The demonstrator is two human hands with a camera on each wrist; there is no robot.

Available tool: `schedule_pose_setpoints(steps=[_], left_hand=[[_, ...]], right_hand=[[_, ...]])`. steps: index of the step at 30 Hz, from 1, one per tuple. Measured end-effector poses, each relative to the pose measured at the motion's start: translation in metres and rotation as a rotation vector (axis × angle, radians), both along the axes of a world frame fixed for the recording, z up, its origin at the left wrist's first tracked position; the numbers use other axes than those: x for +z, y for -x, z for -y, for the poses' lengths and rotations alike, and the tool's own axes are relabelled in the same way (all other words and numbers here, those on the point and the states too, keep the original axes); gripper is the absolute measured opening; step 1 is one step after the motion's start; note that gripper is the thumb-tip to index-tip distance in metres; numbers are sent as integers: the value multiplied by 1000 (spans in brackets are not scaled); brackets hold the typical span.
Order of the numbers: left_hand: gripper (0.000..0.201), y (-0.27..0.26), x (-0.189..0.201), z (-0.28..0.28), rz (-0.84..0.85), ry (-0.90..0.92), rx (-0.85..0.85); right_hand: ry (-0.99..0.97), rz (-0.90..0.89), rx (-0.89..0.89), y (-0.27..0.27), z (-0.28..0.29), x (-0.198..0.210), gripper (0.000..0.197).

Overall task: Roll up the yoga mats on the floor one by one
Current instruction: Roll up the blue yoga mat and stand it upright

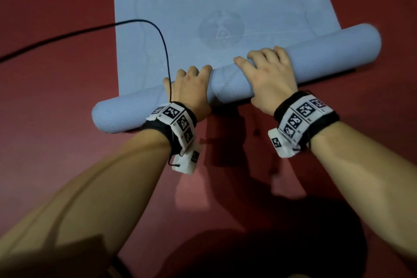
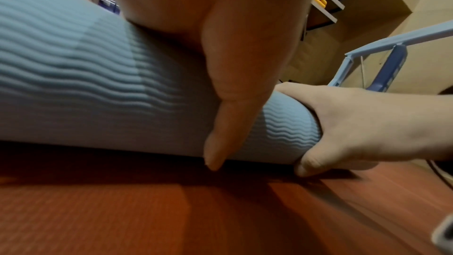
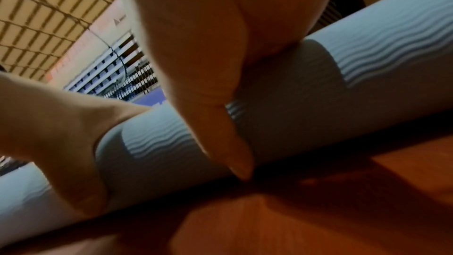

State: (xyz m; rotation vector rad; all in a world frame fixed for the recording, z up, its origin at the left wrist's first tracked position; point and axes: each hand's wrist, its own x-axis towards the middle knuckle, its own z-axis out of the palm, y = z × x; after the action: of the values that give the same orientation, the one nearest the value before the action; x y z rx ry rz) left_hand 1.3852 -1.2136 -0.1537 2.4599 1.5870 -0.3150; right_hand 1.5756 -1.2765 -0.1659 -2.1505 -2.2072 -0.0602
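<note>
Your two forearms reached forward from the bottom of the head view, each wrist wrapped in a black band with printed marker squares. Your left hand (image 1: pixel 191 88) and right hand (image 1: pixel 266 72) both lay over the rolled part of the blue yoga mat (image 1: pixel 225 18), fingers curled over its top and thumbs tucked down at the near side by the red floor (image 1: pixel 56 29), so each hand held the roll (image 1: pixel 327 52) rather than lying flat on it. I judge you set them side by side near the middle to keep the roll tight and push it evenly, though it lay at a slant to the flat part. Much of the mat was spread flat beyond the roll, so the rolling looked partly done. I counted one mat in hand, one darker edge of something at the far end that I could not identify, and one black cable (image 1: pixel 162 47) looping across the mat towards your left wrist.
</note>
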Motion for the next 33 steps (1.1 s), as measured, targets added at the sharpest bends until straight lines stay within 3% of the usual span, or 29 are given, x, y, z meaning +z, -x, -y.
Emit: schedule_pose_setpoints(steps=[8,13,24,33], left_hand=[[80,0,5,5,2,3,17],[91,3,22,12,-57,118,10],[88,18,25,67,-156,348,-32],[90,30,17,98,-137,427,-91]], right_hand=[[65,45,-21,9,-3,9,81],[221,95,4,16,4,30,76],[405,65,36,25,65,38,64],[602,34,84,29,92,43,76]])
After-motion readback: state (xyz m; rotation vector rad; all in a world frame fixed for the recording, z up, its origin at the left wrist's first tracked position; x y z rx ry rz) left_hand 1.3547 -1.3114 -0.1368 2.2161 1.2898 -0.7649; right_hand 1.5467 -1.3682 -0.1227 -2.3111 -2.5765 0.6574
